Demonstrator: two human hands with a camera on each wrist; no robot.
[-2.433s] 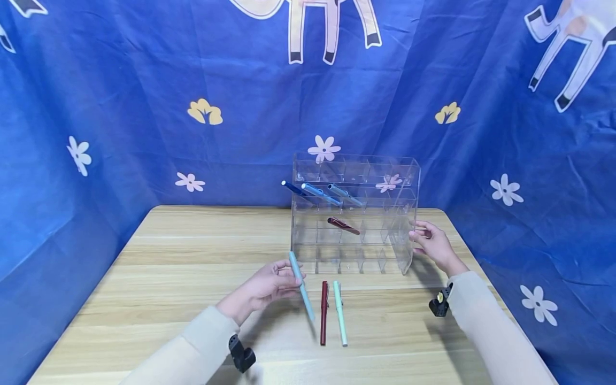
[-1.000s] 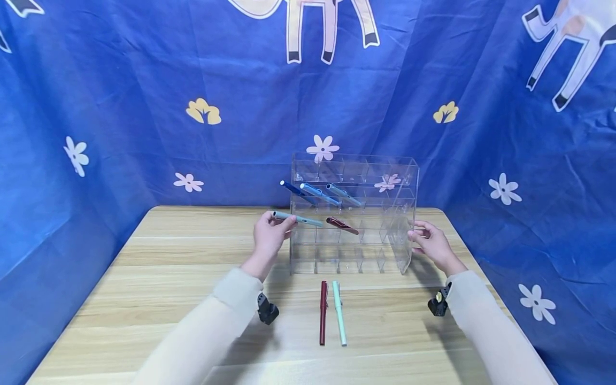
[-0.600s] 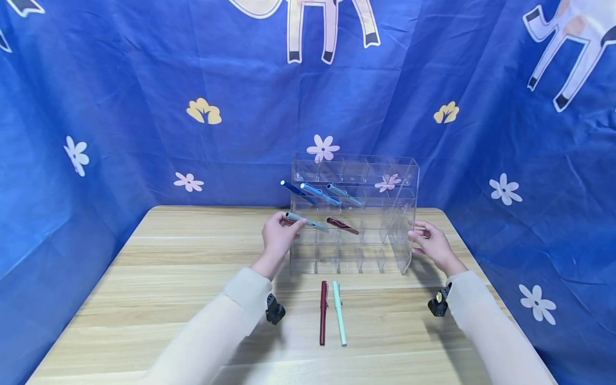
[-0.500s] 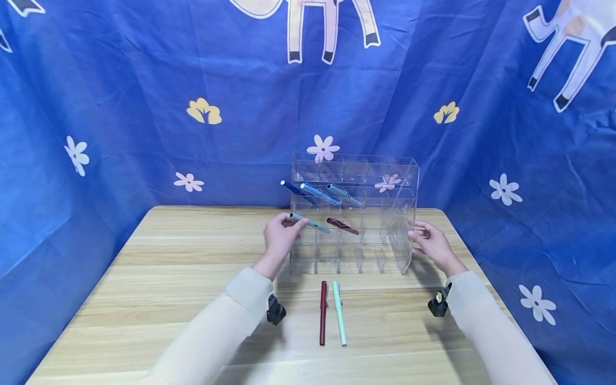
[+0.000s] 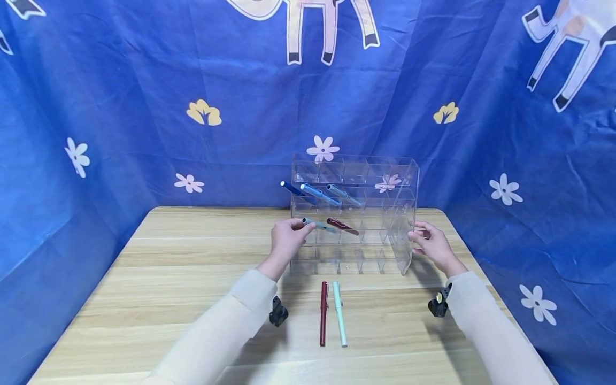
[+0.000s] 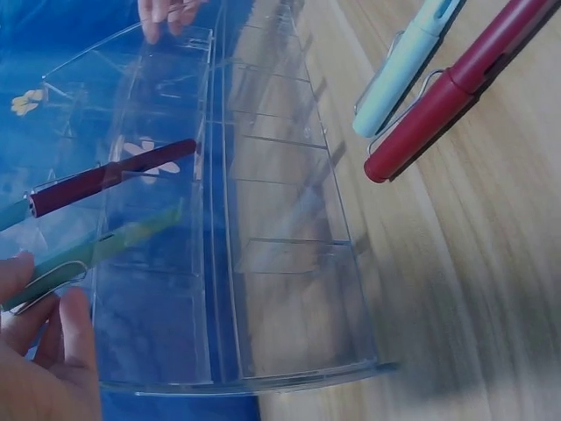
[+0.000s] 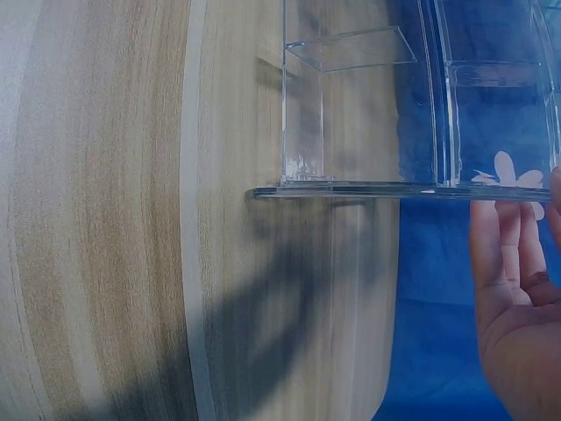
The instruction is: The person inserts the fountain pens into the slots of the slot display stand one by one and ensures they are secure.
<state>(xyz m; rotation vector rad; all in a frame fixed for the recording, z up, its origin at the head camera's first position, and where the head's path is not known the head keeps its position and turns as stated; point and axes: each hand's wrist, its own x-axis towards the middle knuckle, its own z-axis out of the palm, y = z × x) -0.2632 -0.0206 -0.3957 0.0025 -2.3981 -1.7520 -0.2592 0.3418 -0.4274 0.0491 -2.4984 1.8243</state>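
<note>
1. Compared with half a second ago, the left hand (image 5: pixel 289 238) and its teal pen (image 5: pixel 321 225) have been shifted rightward and slightly down in the head view, closer to the maroon pen (image 5: pixel 343 226). At 2.4 s back, the teal pen was held steeply in front of the clear acrylic rack (image 5: pixel 403 243). The right hand (image 5: pixel 431 246) has been kept in place.
2. Surface: a light wood-grain table (image 5: pixel 168 283). The rack is stood right of centre, near the far edge. At lower centre, a dark red pen (image 5: pixel 323 314) and a mint-green pen (image 5: pixel 339 314) are laid side by side, apart.
3. In the rack's second row from the top, three pens are lodged aslant: navy (image 5: pixel 291 188), bright blue (image 5: pixel 320 194), grey-blue (image 5: pixel 344 195). The maroon pen is lodged one row below.
4. Room: enclosed by blue cloth (image 5: pixel 250 133), printed with flowers and animal legs.
5. Left hand: narrow; the teal pen is pinched near its upper end, tilted down rightward at the third row. Its exact compartment cannot be told.
6. Right hand: fingers fairly straight, fingertips set against the outer face of the rack's right side panel.
</note>
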